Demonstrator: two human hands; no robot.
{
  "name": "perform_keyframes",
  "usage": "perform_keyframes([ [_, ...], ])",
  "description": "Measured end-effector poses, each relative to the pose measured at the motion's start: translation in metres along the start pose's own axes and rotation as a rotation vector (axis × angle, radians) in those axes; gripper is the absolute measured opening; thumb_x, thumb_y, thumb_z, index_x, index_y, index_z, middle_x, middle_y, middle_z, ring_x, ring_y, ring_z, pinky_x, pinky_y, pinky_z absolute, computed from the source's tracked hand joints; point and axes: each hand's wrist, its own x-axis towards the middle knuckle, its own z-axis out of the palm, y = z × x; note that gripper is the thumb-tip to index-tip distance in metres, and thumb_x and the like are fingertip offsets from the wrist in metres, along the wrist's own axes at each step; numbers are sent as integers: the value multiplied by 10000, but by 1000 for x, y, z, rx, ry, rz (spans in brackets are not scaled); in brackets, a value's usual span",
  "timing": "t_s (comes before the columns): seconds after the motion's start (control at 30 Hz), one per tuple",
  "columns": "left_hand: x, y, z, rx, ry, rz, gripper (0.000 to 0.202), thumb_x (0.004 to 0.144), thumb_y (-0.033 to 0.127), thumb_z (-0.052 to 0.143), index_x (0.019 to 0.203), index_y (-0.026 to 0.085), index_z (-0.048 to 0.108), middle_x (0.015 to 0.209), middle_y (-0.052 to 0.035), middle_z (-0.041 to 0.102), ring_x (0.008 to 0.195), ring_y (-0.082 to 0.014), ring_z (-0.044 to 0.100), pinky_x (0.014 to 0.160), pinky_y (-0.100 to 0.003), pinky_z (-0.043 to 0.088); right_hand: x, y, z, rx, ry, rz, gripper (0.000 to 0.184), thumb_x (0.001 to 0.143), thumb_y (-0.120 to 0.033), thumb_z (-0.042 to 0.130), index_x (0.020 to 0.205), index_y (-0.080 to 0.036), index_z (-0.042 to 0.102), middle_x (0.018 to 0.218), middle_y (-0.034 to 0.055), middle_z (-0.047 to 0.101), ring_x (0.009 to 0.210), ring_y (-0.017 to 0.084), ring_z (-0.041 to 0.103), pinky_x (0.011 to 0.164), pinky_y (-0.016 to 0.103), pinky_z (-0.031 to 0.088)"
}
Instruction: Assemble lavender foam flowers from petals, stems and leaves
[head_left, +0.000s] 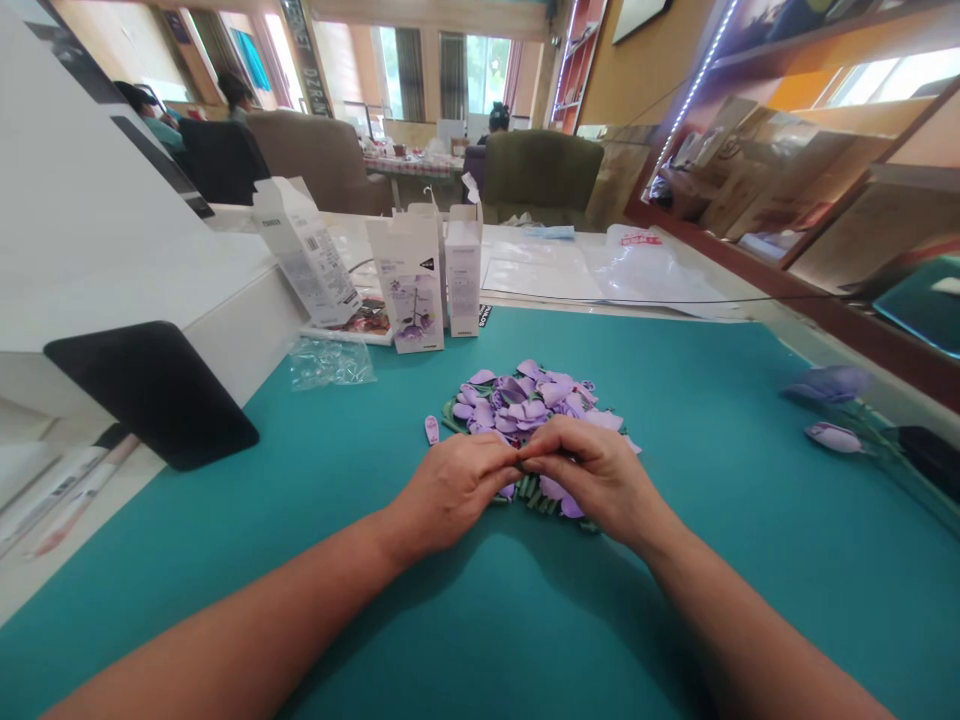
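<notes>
left hand [457, 485] and right hand [592, 475] meet fingertip to fingertip at near edge of pile of small purple plastic petal pieces [525, 400] on teal surface [712, 450]; both hands' fingers pinched closed, pinched item hidden; white cardboard cartons [411, 285] stand behind pile

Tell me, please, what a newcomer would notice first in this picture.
The eye goes first to the heap of purple petal pieces in the middle of the teal mat. The left hand and the right hand meet fingertip to fingertip over its near edge; whether they pinch a piece cannot be told. Behind the heap stand white cartons, and purple flowers lie at the mat's right edge.
</notes>
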Motion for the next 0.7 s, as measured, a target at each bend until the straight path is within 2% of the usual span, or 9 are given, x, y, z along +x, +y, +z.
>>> perform_keyframes([
  [0.13,3,2,-1,-95,3,-49,220,918,258,457,863,174,654,823,-25,650,779,-161,590,718,-261,436,2,-7,-10,52,-33,78,89,797,-260,628,779,-216,702,752,12,693,707,153,624,651,278,487],
  [0.23,5,3,-3,-162,34,-95,205,892,263,476,866,180,662,845,-23,670,802,-164,601,722,-258,440,3,-10,-33,10,27,167,144,789,-311,617,818,-204,710,762,18,696,693,153,617,612,266,478],
  [0.3,5,2,-4,-183,43,-122,215,879,275,480,866,177,672,858,-29,682,814,-171,608,727,-262,444,1,-8,-52,-141,33,250,178,799,-331,586,776,-194,697,674,8,665,611,142,579,534,252,431],
  [0.43,4,-2,-5,-197,53,-166,251,869,313,480,874,169,687,853,-38,689,788,-174,612,707,-266,447,-11,-1,-77,-567,-153,425,128,767,-218,539,708,-212,652,647,-13,659,597,140,569,539,241,380],
  [0.57,4,-5,-4,-223,59,-169,262,860,329,485,896,169,689,872,-41,691,796,-173,614,700,-258,451,-23,4,-75,-854,-301,594,98,750,-161,511,707,-211,584,681,3,641,617,148,545,524,241,302],
  [0.7,4,-5,-2,-222,54,-155,252,852,323,490,879,164,684,840,-38,683,777,-169,607,687,-254,448,-28,10,-63,-981,-385,640,52,744,-179,511,762,-215,543,695,22,605,607,158,499,508,262,225],
])
